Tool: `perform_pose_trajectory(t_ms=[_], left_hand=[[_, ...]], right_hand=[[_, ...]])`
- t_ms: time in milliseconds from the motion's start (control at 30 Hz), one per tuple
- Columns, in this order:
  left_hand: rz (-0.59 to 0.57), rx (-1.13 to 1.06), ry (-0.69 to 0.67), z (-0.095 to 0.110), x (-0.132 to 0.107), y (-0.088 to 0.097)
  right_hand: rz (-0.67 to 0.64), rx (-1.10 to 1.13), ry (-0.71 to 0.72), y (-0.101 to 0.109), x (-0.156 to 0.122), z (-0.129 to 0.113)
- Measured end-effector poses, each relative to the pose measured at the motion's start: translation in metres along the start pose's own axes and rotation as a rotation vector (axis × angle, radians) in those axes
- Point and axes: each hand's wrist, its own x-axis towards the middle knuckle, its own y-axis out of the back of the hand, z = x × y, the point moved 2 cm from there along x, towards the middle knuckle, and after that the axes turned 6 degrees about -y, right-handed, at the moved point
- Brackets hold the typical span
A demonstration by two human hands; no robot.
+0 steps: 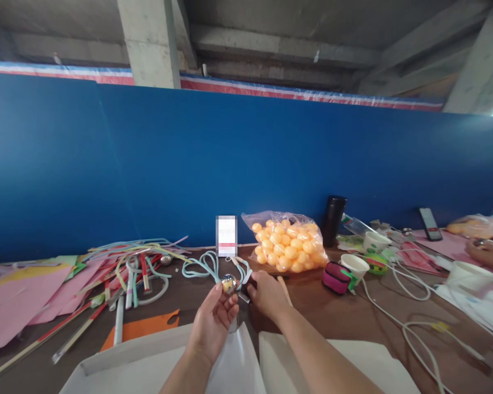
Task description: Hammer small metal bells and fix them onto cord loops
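Note:
My left hand (214, 319) is raised over the table, its fingers pinched round a small shiny metal ball (229, 284). Beside it my right hand (266, 295) is closed on a small dark object I cannot make out, touching the ball's right side. A light blue cord (201, 265) loops on the brown table (345, 317) just behind both hands. White sheets (148, 361) lie under my forearms at the near edge.
A clear bag of orange balls (290, 243) sits behind my right hand, with a black tumbler (333, 220), a pink pouch (336, 277), paper cups (354, 265) and white cables (411, 323) to the right. Pink paper (20, 295) and coloured tubes (139, 268) cover the left. Another person's hand (487, 253) rests far right.

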Motion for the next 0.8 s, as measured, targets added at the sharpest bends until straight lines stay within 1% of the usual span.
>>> perform_pose_trajectory(t_ms=[133,233,367,500,633,700,800], left_hand=[[0.004,0.006,0.002,0.0,-0.001,0.0],[0.015,0.008,0.001,0.0,-0.001,0.0],[0.018,0.007,0.001,0.0,0.0,0.001],[0.016,0.015,-0.004,-0.001,0.002,0.003],[-0.004,0.028,-0.005,-0.001,0.002,0.004],[-0.007,0.028,-0.006,-0.001,0.001,0.004],[-0.001,0.031,-0.009,0.0,0.0,0.003]], right_hand=[[-0.01,0.175,-0.043,0.003,0.002,0.004],[-0.044,0.374,-0.09,0.003,0.006,0.01],[-0.153,0.717,-0.178,0.001,0.011,0.02],[-0.293,1.072,-0.259,-0.001,0.011,0.028],[-0.429,1.353,-0.317,-0.004,0.011,0.033],[-0.459,1.466,-0.335,-0.005,0.012,0.035],[-0.465,1.589,-0.348,-0.006,0.013,0.037]])
